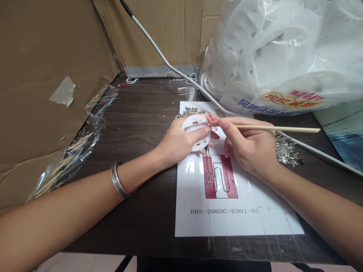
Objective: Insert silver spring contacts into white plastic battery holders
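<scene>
My left hand [178,143] holds a round white plastic disc [196,124] with small slots, thumb pressed on its face. My right hand [249,145] grips a thin wooden stick [283,129] like a pencil, its tip touching the disc's right side near a small metal part. Both hands hover over a laminated white sheet [235,215] printed with a red diagram and the code DRS-206DC-E001-01. A small metal clip lies on the red diagram [210,177].
A large clear bag [283,53] of white plastic discs fills the back right. Piles of small metal pieces lie behind the disc [190,111] and at right [286,151]. A white cable [170,68] crosses the dark table [141,124]. Cardboard [42,75] and crumpled film [85,132] stand left.
</scene>
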Action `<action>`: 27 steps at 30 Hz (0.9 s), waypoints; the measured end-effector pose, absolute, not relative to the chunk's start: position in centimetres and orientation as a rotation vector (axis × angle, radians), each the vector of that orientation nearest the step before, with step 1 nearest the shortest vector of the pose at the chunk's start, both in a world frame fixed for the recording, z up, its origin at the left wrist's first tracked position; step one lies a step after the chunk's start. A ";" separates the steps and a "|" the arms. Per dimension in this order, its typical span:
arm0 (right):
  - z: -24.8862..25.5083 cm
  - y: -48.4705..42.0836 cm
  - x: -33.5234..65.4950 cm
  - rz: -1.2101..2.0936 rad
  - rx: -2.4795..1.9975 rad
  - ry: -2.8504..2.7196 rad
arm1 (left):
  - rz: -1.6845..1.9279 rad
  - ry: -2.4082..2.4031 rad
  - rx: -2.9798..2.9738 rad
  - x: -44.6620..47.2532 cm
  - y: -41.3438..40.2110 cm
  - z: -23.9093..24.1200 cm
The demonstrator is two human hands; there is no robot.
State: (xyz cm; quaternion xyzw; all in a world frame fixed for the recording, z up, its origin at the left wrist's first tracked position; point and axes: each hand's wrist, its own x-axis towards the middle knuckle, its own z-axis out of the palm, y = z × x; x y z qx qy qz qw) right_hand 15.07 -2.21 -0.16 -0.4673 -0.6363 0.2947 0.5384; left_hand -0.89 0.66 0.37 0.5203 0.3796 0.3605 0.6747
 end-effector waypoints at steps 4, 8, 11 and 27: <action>-0.3 -1.9 15.2 0.736 -1.120 -1.500 | 0.851 0.866 1.128 -0.7 0.7 0.3; -0.8 -1.8 15.2 0.730 -1.098 -1.464 | 0.833 0.885 1.106 -0.7 0.7 0.3; -1.2 -1.9 15.3 0.700 -1.110 -1.456 | 0.814 0.873 1.077 -0.8 0.8 0.4; -1.5 -2.1 15.5 0.711 -0.971 -1.492 | 0.799 0.818 1.088 -0.9 0.8 0.3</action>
